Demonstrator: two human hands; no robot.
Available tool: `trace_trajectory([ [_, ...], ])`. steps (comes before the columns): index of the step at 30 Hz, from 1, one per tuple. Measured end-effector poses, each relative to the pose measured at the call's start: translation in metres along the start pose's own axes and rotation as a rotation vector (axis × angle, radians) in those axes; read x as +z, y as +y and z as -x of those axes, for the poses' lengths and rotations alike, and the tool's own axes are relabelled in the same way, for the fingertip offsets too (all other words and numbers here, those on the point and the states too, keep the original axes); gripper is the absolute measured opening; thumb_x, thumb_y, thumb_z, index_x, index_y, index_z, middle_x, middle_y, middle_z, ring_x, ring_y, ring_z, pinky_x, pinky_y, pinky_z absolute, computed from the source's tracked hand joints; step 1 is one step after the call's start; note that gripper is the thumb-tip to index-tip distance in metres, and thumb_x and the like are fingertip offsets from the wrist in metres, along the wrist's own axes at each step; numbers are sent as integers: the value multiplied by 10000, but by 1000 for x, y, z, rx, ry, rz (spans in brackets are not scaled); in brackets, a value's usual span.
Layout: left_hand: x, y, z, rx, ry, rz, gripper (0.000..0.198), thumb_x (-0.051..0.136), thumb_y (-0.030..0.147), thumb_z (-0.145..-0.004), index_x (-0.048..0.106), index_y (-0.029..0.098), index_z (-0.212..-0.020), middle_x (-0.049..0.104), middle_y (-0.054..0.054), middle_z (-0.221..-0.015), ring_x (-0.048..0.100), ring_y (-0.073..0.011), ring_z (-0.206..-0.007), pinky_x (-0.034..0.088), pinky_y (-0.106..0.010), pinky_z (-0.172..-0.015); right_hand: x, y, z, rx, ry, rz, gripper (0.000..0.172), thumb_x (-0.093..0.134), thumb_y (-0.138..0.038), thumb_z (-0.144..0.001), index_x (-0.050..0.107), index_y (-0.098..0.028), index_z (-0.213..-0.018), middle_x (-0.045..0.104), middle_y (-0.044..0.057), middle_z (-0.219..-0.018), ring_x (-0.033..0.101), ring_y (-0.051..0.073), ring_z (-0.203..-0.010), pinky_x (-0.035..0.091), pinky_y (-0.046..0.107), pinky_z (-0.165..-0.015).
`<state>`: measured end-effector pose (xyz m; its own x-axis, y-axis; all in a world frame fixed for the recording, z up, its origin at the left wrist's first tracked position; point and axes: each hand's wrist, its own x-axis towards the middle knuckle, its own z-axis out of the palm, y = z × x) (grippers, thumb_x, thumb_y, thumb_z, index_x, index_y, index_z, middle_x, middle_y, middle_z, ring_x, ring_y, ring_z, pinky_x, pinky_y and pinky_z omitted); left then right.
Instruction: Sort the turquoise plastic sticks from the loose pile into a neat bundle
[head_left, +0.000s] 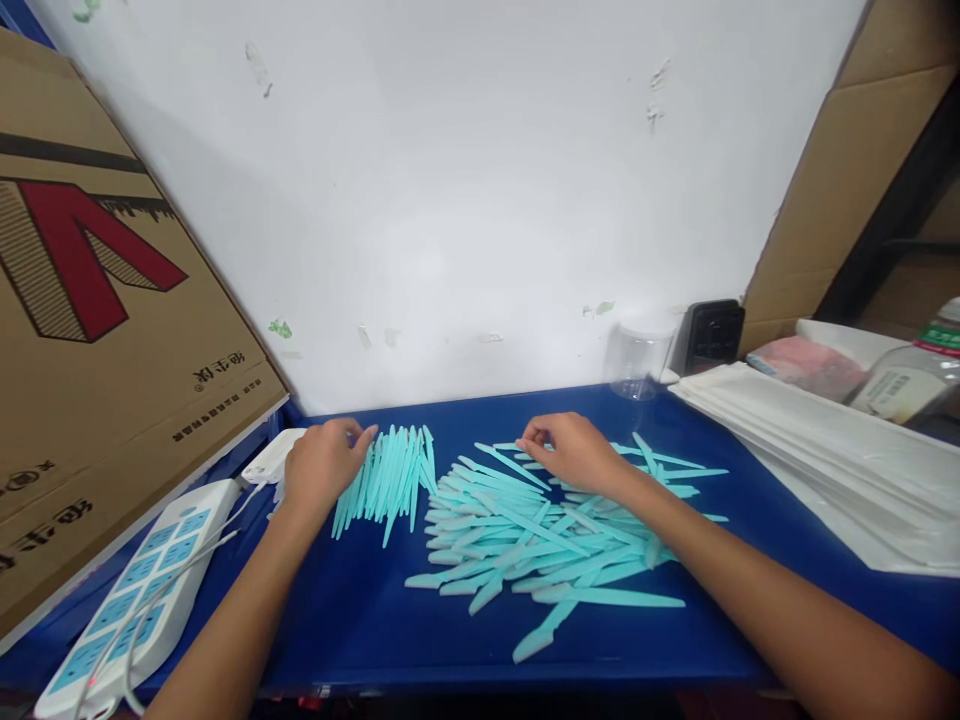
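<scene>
1. Open blue desk (352, 620) along the near edge, in front of both heaps.
2. Narrow bare wedge between tidy bundle (390, 480) and loose pile (525, 540) of turquoise sticks, closing toward the back.
3. Left blocked by leaning cardboard box (112, 380) and power strip (127, 600).
4. Right closed off by white bag stack (825, 470); clear jar (637, 360) by the back wall.

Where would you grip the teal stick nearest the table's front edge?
I'd pinch the teal stick by its broad near end, from above and the front: that end lies clear on the blue mat, while the other tucks into the loose pile.
</scene>
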<state>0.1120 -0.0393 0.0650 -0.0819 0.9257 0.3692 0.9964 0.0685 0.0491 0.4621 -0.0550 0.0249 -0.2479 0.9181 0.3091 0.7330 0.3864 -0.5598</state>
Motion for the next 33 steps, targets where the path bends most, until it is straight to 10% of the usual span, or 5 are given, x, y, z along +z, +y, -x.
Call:
trace_trajectory([
  [8, 4, 87, -15, 545, -48, 301, 366, 510, 509, -965, 730, 223, -905, 705, -43, -760, 612, -200, -676, 350, -297, -605, 17, 6, 4, -30, -153, 129, 213, 743, -426, -838, 719, -215, -845, 698, 40, -877, 613, 175, -710, 363, 279, -582],
  [21, 64, 76, -4, 731, -166, 513, 276, 643, 430, -935, 740, 222, -1087, 692, -89, -1004, 586, -257, -968, 458, -364, -813, 22, 2, 3, 11, -177, 40, 156, 724, -367, -866, 687, -218, -834, 681, 43, -840, 605, 188, -719, 364, 291, -583],
  [33, 64, 80, 0, 643, -259, 657, 254, 552, 410, -986, 724, 224, -998, 695, -60, -907, 593, -218, -845, 442, -337, -752, 19, 9, 0, -36, -111, 32, 133, 635, -325, -935, 658, -206, -880, 649, 55, -865, 582, 220, -840, 398, 322, -689],
])
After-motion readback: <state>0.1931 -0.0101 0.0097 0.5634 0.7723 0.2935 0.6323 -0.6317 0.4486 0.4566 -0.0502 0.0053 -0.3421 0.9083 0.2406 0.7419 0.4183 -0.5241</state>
